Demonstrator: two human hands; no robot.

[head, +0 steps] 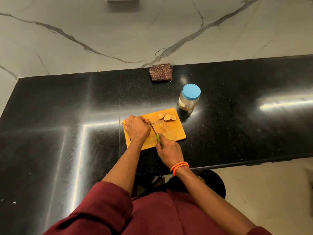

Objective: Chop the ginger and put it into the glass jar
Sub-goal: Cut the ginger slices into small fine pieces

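Glossy, speckled black stone countertop (237,133) under a matt orange wooden-looking cutting board (172,134). Clear glass jar (188,102) with smooth blue plastic lid (191,91). Woven checked cloth (160,72); veined, polished marble-look wall (118,31).

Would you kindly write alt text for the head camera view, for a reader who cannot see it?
A person's right hand cuts ginger with a green-handled knife on an orange cutting board, while the left hand steadies the piece. Three ginger slices wait at the board's far edge; a glass jar, its blue lid on, and a folded cloth sit on the black counter beyond.
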